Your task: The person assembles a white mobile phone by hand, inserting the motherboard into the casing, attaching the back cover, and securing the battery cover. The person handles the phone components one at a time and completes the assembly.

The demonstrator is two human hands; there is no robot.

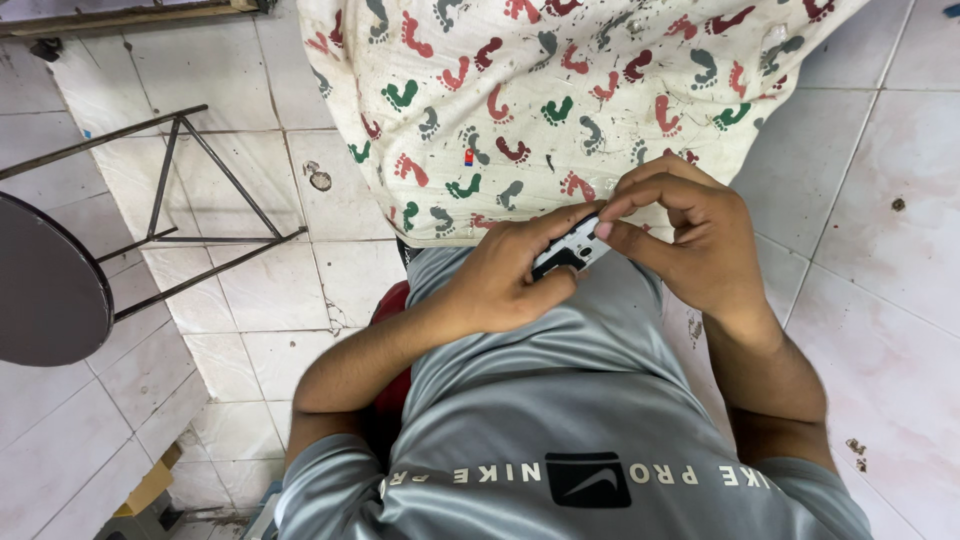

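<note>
- the left hand [500, 285], at the centre of the frame, is closed around a small white and black device [566, 255], with the thumb stretched along its top edge.
- the right hand [685, 235], just right of centre, has its fingers curled and pinches the upper right end of the same device with the fingertips [606, 228].
- the device sits between the two hands, held above the lap; most of it is hidden by the fingers, so its exact kind cannot be told.
- behind the hands, filling the upper middle of the frame, hangs a cream cloth [560, 90] printed with red, green and grey footprints; its lower edge lies just behind the device.
- the person wears a grey sports shirt [540, 400], which fills the lower centre.
- a bit of red seat [392, 300] shows by the left forearm.
- at the left edge stands a round dark stool [45, 285] with a thin metal frame [190, 200].
- the floor [880, 200] is of pale tiles, stained in places.
- no container shows clearly; a yellowish box-like thing [145, 490] in the lower left corner is too cut off to tell.
</note>
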